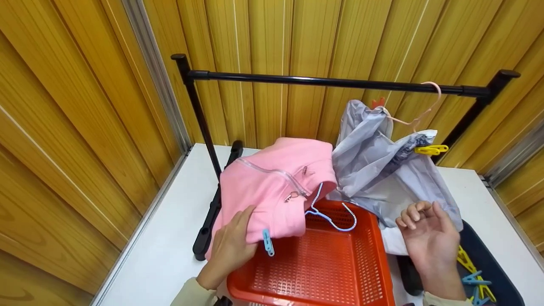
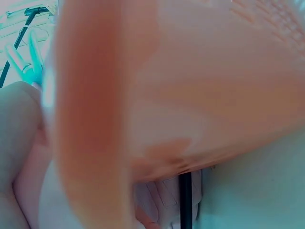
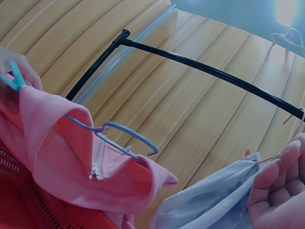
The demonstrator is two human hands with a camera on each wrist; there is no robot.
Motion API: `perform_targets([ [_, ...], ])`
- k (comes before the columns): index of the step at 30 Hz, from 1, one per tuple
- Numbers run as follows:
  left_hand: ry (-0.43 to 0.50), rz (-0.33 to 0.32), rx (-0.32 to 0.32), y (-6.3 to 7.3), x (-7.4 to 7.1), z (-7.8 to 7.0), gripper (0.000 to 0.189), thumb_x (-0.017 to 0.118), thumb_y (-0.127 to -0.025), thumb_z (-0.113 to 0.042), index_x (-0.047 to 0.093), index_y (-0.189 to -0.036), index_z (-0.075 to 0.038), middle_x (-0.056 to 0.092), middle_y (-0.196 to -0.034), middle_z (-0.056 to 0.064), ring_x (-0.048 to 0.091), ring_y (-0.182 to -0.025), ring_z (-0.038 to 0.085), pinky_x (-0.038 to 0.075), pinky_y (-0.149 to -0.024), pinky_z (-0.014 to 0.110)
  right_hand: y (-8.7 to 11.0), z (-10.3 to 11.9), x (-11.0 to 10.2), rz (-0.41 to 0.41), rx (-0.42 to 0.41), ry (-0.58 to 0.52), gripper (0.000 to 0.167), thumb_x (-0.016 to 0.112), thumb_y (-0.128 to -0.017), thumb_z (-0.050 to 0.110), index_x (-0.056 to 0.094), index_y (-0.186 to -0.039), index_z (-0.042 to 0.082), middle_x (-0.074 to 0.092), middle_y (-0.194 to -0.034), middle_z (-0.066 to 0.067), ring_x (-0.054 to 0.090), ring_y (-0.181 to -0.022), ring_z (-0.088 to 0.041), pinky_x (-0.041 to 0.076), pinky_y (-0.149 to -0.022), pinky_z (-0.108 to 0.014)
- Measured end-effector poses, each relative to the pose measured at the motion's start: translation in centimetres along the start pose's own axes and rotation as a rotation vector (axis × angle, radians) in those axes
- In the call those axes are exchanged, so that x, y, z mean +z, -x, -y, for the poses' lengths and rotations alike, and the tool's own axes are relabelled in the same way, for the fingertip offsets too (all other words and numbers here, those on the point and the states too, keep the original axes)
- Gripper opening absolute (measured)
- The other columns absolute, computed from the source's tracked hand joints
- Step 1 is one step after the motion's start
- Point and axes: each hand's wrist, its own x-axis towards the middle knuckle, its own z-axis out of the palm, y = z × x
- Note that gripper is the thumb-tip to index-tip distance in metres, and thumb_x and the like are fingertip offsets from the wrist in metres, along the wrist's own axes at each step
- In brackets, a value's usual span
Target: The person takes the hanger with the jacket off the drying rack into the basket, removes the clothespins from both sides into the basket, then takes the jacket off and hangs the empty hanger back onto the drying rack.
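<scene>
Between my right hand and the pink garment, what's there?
Head view, from pink garment to right hand: blue hanger hook, red basket, then grey garment's lower part.

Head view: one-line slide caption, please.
Left hand holds a pink garment partly over a red basket; right hand empty near a gray garment hung on the rack.

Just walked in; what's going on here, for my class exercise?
A person's left hand holds a pink zip garment, partly over a red basket, with a blue hanger at its opening and a blue peg on its edge. The right hand shows its palm and holds nothing. A pale garment hangs on a pink hanger from the black rack.
</scene>
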Motion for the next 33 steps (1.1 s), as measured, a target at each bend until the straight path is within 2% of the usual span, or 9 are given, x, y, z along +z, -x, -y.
perform_targets([
  [4, -0.003, -0.005, -0.017, -0.3, -0.3, 0.0, 0.071, 0.080, -0.073, -0.029, 0.052, -0.135, -0.011, 0.063, -0.097, 0.002, 0.052, -0.062, 0.018, 0.046, -0.054, 0.031, -0.1, -0.6, -0.2, -0.009, 0.027, 0.036, 0.057, 0.011, -0.107, 0.030, 0.054, -0.099, -0.007, 0.054, -0.083, -0.017, 0.046, -0.072, -0.029, 0.039, -0.074, -0.039],
  [11, -0.007, 0.012, -0.065, -0.8, -0.9, -0.5, 0.074, 0.081, -0.070, -0.027, 0.051, -0.136, -0.013, 0.063, -0.103, 0.003, 0.056, -0.067, 0.020, 0.049, -0.059, 0.033, -0.4, -1.8, -0.2, -0.037, 0.072, 0.188, 0.055, 0.010, -0.107, 0.025, 0.055, -0.096, -0.003, 0.057, -0.081, -0.013, 0.048, -0.069, -0.024, 0.039, -0.070, -0.034],
  [18, 0.016, 0.020, -0.120, -1.5, -1.3, -1.0, 0.074, 0.081, -0.071, -0.033, 0.051, -0.136, -0.014, 0.064, -0.105, 0.003, 0.059, -0.070, 0.021, 0.050, -0.062, 0.035, -0.5, -2.9, -0.5, -0.047, 0.163, 0.281, 0.050, 0.015, -0.107, 0.024, 0.057, -0.095, 0.001, 0.058, -0.081, -0.008, 0.050, -0.069, -0.020, 0.040, -0.070, -0.030],
  [24, 0.024, 0.029, -0.134, -1.9, -1.7, -1.3, 0.077, 0.082, -0.070, -0.035, 0.050, -0.137, -0.013, 0.064, -0.109, 0.005, 0.062, -0.076, 0.023, 0.052, -0.065, 0.038, -0.6, -3.7, -0.3, -0.048, 0.220, 0.360, 0.049, 0.016, -0.108, 0.023, 0.059, -0.095, 0.005, 0.058, -0.081, -0.005, 0.050, -0.071, -0.017, 0.040, -0.071, -0.028],
  [33, 0.034, 0.026, -0.139, -2.7, -2.2, -1.7, 0.073, 0.079, -0.073, -0.039, 0.051, -0.136, -0.013, 0.064, -0.115, 0.004, 0.065, -0.081, 0.024, 0.054, -0.070, 0.040, -1.0, -5.5, 0.7, -0.138, 0.260, 0.622, 0.042, 0.026, -0.107, 0.022, 0.061, -0.088, 0.012, 0.061, -0.079, 0.001, 0.052, -0.070, -0.012, 0.042, -0.068, -0.024],
])
